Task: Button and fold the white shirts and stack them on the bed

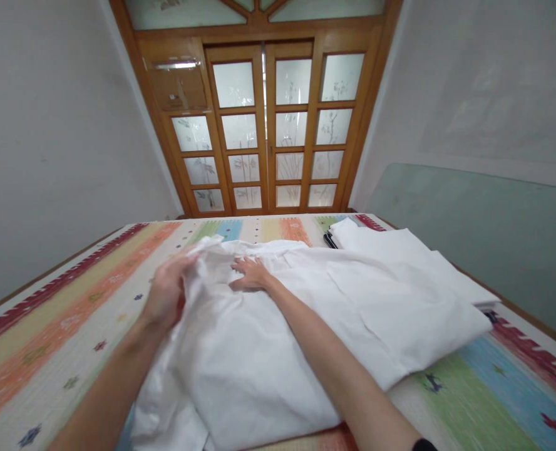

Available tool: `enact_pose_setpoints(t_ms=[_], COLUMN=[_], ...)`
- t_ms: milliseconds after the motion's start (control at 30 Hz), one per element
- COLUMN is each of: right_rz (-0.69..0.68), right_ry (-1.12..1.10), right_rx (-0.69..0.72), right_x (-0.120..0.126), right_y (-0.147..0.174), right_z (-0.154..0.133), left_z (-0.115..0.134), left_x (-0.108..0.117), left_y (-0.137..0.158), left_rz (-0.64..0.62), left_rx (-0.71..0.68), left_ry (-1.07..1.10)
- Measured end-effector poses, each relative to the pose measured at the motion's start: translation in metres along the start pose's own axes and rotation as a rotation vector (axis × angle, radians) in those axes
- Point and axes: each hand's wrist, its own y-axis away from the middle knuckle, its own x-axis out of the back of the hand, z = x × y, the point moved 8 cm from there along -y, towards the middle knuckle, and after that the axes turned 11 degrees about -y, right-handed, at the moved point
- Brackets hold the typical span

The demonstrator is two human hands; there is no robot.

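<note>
A white garment [240,351], which looks like a shirt, lies spread and partly folded in front of me. My left hand [168,291] grips its left edge and lifts the cloth a little; the fingers are blurred and partly hidden behind the fabric. Flat on the cloth near its far side rests my right hand [250,274], fingers spread. That forearm crosses over the middle of the garment. The cloth's left part is rumpled, while its right part lies smoother.
More folded white cloth [391,241] lies at the far right, beside a small black item [329,239]. Everything rests on a striped, patterned cover [66,313]. A pale green board [470,219] leans along the right wall. Wooden glazed doors [263,125] stand beyond the far edge.
</note>
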Motion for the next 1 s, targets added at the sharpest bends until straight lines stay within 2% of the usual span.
enact_pose_setpoints(t_ms=[67, 133, 200, 267, 367, 433, 567, 633, 700, 833, 900, 1000], right_rz=[0.165, 0.294, 0.357, 0.383, 0.323, 0.254, 0.171, 0.144, 0.129, 0.23, 0.309, 0.422], right_ry=[-0.215, -0.336, -0.417, -0.619, -0.892, -0.907, -0.856, -0.809, -0.754, -0.661, -0.674, -0.748], right_rx=[0.031, 0.045, 0.024, -0.022, -0.07, -0.077, -0.063, -0.029, 0.0, -0.001, -0.033, -0.101], right_x=[0.02, 0.039, 0.05, 0.052, 0.038, 0.029, 0.02, 0.018, 0.017, 0.024, 0.03, 0.038], right_y=[0.0, 0.004, 0.009, 0.013, 0.015, 0.014, 0.013, 0.013, 0.013, 0.011, 0.01, 0.01], right_z=[0.004, 0.011, 0.02, 0.031, 0.041, 0.041, 0.038, 0.034, 0.032, 0.038, 0.044, 0.056], left_z=[-0.017, -0.049, -0.078, -0.091, -0.081, -0.061, -0.025, -0.024, -0.035, -0.074, -0.091, -0.103], left_x=[-0.045, -0.079, -0.098, -0.106, -0.1, -0.081, -0.019, 0.005, 0.024, 0.062, 0.07, 0.065], left_y=[0.02, 0.042, 0.06, 0.069, 0.062, 0.043, 0.0, -0.015, -0.025, -0.029, -0.025, -0.017], left_rz=[-0.309, -0.548, -0.69, -0.73, -0.637, -0.44, 0.076, 0.201, 0.231, 0.233, 0.16, -0.034], left_rx=[-0.13, -0.205, -0.247, -0.293, -0.304, -0.302, -0.347, -0.366, -0.348, -0.112, -0.001, 0.045], left_ry=[-0.39, -0.717, -0.918, -0.992, -0.909, -0.845, -0.847, -0.973, -1.083, -1.082, -1.049, -0.997])
